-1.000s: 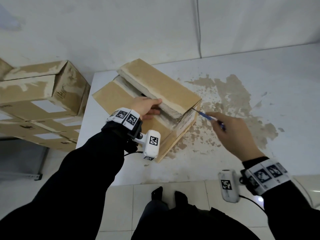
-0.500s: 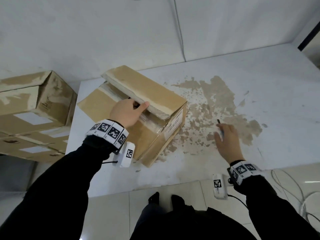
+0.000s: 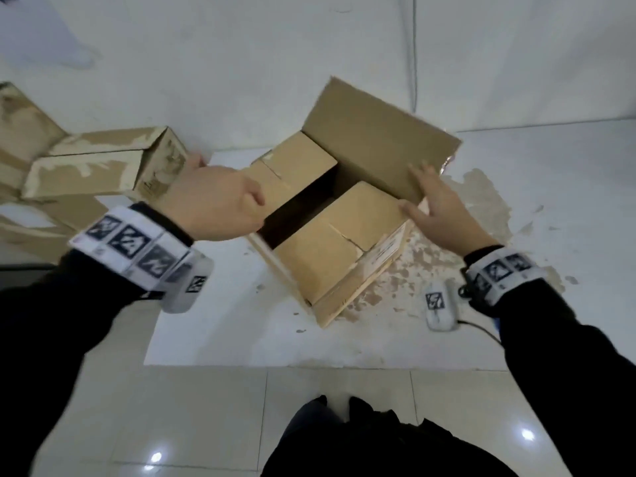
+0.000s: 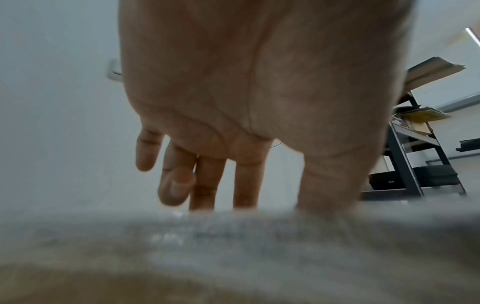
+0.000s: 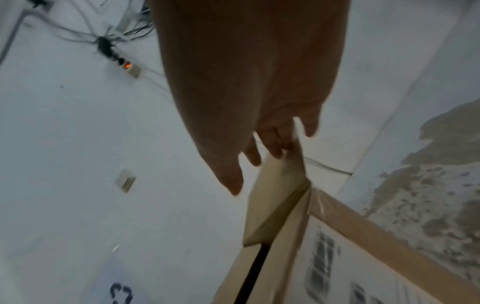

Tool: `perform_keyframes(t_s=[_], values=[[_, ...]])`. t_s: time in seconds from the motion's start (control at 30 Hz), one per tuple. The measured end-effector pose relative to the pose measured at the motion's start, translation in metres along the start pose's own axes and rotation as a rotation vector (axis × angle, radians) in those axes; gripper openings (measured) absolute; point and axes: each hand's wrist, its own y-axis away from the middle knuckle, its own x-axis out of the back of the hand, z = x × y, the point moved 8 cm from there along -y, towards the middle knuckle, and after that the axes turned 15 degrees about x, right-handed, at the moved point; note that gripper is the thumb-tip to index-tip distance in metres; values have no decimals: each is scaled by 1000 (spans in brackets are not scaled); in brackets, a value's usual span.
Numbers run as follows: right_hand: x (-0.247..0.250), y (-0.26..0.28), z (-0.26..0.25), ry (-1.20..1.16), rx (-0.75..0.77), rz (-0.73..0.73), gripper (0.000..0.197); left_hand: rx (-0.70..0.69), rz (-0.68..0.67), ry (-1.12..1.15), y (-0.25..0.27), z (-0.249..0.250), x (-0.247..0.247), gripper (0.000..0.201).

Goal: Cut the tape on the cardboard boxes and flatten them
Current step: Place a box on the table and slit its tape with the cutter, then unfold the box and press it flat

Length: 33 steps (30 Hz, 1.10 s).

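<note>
An open cardboard box [image 3: 330,256] stands on the white table [image 3: 223,339], its dark inside showing between two short flaps. The long right flap [image 3: 378,139] stands raised, and my right hand [image 3: 437,204] lies against its near end with straight, spread fingers. In the right wrist view the right hand's fingertips [image 5: 259,154] touch the flap's edge [image 5: 275,201]. My left hand [image 3: 213,204] reaches over the box's left side with straight fingers [image 4: 205,181] above a blurred cardboard edge [image 4: 233,246]. No cutter is in view.
Several taped boxes [image 3: 103,163] are stacked at the left, close to my left hand. A peeled brown patch [image 3: 481,201] marks the table right of the box. A wall rises just behind. A shelf rack [image 4: 415,154] and a floor power strip [image 5: 124,63] show in the wrist views.
The right hand set the cutter down on the table and moved to the box. Both long flaps have swung open, and the left hand shifted from the seam to the left side.
</note>
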Motion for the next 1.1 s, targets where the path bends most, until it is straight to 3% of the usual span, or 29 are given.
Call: perform_keyframes(t_s=[0.17, 0.23, 0.33, 0.43, 0.5, 0.6, 0.7, 0.77, 0.87, 0.97, 1.1], values=[[-20, -7, 24, -50, -171, -333, 60, -41, -340, -122, 31, -34, -67, 60], [-26, -7, 26, -69, -203, -382, 62, -96, -327, -158, 25, -30, -96, 74], [-25, -15, 25, 28, -234, -432, 62, -219, -207, -229, 8, -11, -121, 85], [-22, -36, 2, 208, -203, -387, 50, -315, -132, -250, -9, 8, -133, 70], [-39, -54, -32, 198, -116, -404, 49, -311, -124, -221, -19, 12, -137, 63], [-88, -69, -95, 166, 21, -598, 47, -325, -96, -186, -26, 14, -136, 57], [-119, -75, -124, 241, 96, -760, 45, -356, -91, -179, -24, 12, -135, 54], [-101, -74, -132, 226, 41, -713, 44, -374, -87, -168, -22, 11, -137, 54], [-39, -63, -150, 175, -5, -423, 37, -384, -44, -140, -23, 10, -139, 66], [14, -19, -160, 251, -72, -278, 31, -408, 8, -176, -23, 11, -136, 65], [21, 64, -122, 259, -419, -264, 41, -402, 95, -275, -16, 9, -131, 73]])
